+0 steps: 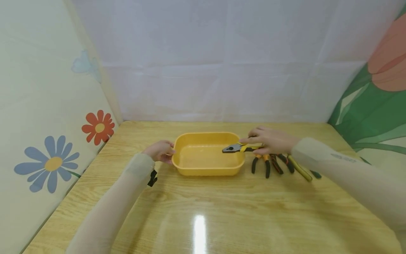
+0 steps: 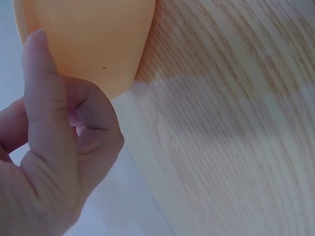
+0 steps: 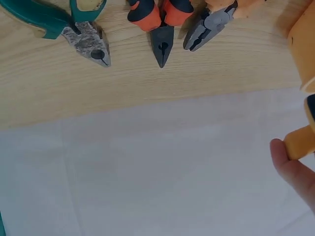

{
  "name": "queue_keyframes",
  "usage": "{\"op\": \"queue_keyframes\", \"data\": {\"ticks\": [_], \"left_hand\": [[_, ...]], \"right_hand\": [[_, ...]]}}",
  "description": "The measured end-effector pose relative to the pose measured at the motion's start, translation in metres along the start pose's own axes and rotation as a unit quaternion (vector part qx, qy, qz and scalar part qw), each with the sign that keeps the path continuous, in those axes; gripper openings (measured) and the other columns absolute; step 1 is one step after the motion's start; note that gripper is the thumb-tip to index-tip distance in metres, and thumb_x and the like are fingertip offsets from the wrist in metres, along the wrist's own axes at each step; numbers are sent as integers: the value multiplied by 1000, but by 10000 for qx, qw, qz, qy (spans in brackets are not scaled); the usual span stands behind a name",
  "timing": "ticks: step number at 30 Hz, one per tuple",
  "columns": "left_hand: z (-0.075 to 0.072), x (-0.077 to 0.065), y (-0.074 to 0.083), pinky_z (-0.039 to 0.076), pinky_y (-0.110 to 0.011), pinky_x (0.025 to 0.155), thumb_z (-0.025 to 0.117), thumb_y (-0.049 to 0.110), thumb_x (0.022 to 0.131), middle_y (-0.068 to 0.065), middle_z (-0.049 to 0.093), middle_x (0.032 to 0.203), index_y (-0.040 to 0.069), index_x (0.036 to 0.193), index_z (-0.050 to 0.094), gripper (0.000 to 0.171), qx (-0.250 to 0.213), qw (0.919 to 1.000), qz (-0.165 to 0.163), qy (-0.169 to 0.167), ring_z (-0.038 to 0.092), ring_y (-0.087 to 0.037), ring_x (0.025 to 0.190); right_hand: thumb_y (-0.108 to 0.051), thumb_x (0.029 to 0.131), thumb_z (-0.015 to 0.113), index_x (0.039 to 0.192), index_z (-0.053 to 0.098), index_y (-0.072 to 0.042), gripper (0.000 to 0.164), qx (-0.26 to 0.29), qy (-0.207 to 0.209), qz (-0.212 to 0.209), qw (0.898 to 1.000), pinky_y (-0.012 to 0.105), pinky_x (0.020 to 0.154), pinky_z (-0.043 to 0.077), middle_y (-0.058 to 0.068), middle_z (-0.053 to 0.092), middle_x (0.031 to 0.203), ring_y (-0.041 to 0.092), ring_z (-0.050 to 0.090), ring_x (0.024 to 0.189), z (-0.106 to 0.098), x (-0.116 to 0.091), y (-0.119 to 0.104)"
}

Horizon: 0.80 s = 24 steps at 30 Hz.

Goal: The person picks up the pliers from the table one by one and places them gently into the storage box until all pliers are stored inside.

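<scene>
A yellow plastic basin (image 1: 207,171) stands on the wooden table. My left hand (image 1: 161,151) holds it at its left end; in the left wrist view the thumb (image 2: 42,93) lies along the basin's wall (image 2: 98,44) with the index finger bent beside it. My right hand (image 1: 271,140) grips combination pliers (image 1: 234,148) by their yellow-and-black handles. Their grey nose points left, over the basin's right side. In the right wrist view only the thumb and a yellow handle end (image 3: 299,142) show at the right edge.
Several more pliers lie right of the basin under my right forearm, among them green-handled pliers (image 3: 86,42), orange-and-black needle-nose pliers (image 3: 161,45) and orange-handled pliers (image 3: 210,29). A white cloth (image 1: 222,88) hangs behind the table (image 1: 177,211); flower-printed sheets flank it.
</scene>
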<state>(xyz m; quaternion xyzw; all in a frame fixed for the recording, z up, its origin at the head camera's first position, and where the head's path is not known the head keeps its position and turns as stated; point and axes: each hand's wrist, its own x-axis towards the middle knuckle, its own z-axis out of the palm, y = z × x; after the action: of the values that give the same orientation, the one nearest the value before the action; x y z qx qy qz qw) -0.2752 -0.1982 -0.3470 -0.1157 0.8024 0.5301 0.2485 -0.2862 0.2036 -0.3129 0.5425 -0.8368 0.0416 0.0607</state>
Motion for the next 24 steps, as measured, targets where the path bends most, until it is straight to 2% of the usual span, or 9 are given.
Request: {"op": "queue_keyframes", "data": {"ticks": [5,11,19,24], "left_hand": [[-1,1,0,57,-24,58,47,-1,100,-14,50,100,-6,130,42,31,12,10000,0,-45,54,-17,71],[-2,2,2,57,-24,57,46,-2,100,-15,50,100,-6,130,43,31,25,10000,-9,-40,55,-18,70],[-2,2,0,56,-24,58,45,-2,100,-17,50,105,-6,134,40,35,14,10000,-62,-22,55,-19,74],[-3,1,0,56,-24,59,46,-1,100,-15,51,102,-6,134,41,35,67,10000,-64,1,55,-18,74]], "right_hand": [[-16,87,74,136,56,-9,53,-65,65,-268,9996,40,74,52,14,57,115,26,53,98,3,7,2],[-16,86,75,136,57,-9,54,-12,66,-200,9998,38,71,52,13,57,113,24,53,96,5,14,1],[-24,90,72,140,54,-18,53,-220,-312,-13,9993,39,75,52,10,56,118,23,53,99,10,32,-2],[-29,92,68,142,52,-19,53,-287,-457,-12,9985,36,72,50,10,56,119,22,52,96,11,43,-7]]}}
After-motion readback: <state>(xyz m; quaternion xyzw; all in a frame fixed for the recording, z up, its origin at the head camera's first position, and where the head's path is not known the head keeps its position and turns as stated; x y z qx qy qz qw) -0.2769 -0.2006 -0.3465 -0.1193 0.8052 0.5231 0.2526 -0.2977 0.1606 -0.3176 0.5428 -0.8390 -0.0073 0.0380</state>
